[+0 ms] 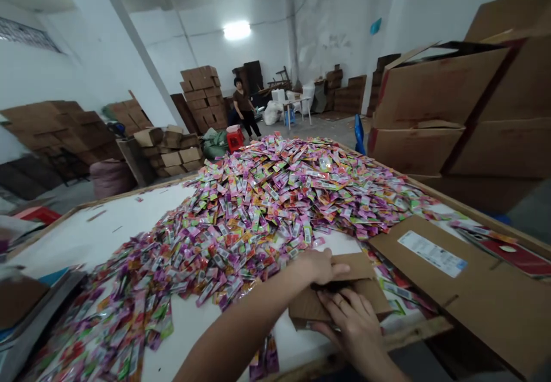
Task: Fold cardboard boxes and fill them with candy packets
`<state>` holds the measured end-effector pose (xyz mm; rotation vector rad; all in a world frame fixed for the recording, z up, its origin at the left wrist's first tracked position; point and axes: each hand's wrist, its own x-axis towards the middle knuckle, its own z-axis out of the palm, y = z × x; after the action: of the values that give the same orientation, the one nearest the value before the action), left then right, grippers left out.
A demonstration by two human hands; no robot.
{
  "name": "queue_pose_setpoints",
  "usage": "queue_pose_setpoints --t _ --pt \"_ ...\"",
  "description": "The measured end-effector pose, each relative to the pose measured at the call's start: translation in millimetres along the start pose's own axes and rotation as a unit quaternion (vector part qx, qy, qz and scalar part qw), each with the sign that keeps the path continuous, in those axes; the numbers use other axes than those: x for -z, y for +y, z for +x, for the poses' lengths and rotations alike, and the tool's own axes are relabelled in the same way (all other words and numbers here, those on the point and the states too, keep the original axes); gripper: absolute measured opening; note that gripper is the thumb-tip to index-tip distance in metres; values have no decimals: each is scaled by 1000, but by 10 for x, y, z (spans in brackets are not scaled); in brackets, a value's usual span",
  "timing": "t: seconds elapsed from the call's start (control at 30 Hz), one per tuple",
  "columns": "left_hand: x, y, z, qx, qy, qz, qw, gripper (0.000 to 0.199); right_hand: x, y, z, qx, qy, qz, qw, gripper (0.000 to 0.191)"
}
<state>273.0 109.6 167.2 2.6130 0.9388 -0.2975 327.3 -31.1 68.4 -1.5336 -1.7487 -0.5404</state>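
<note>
A small brown cardboard box (pixel 307 308) stands at the near edge of the white table, with one flap raised at its far side. My left hand (pixel 316 266) is at the far left of the box, fingers bent over the raised flap. My right hand (pixel 355 316), wearing a ring, wraps the box's near side, its fingertips at the dark opening. What lies inside the box cannot be made out. Beyond both hands spreads a large heap of small pink, purple and green packets (pixel 275 198).
A flattened carton with a white label (pixel 433 253) lies on the right, near a red item (pixel 512 254). Large cartons (pixel 434 95) are stacked at the right. A wooden rim (pixel 465 207) edges the table. A person (pixel 243 106) stands in the background.
</note>
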Motion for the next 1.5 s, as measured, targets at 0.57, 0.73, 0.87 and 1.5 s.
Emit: queue_pose_setpoints --t 0.57,0.73,0.87,1.5 --pt "-188 -103 138 -82 160 31 983 69 -64 115 89 30 -40 -28 998 22" --pt "-74 -110 -285 -149 75 -83 983 83 -38 275 4 112 -15 -61 992 21" --pt "-263 -129 -459 -104 33 15 994 137 -41 358 23 138 -33 -19 990 28" --pt "-670 -1524 -3021 339 508 -593 525 98 -755 -673 33 25 -429 278 859 84"
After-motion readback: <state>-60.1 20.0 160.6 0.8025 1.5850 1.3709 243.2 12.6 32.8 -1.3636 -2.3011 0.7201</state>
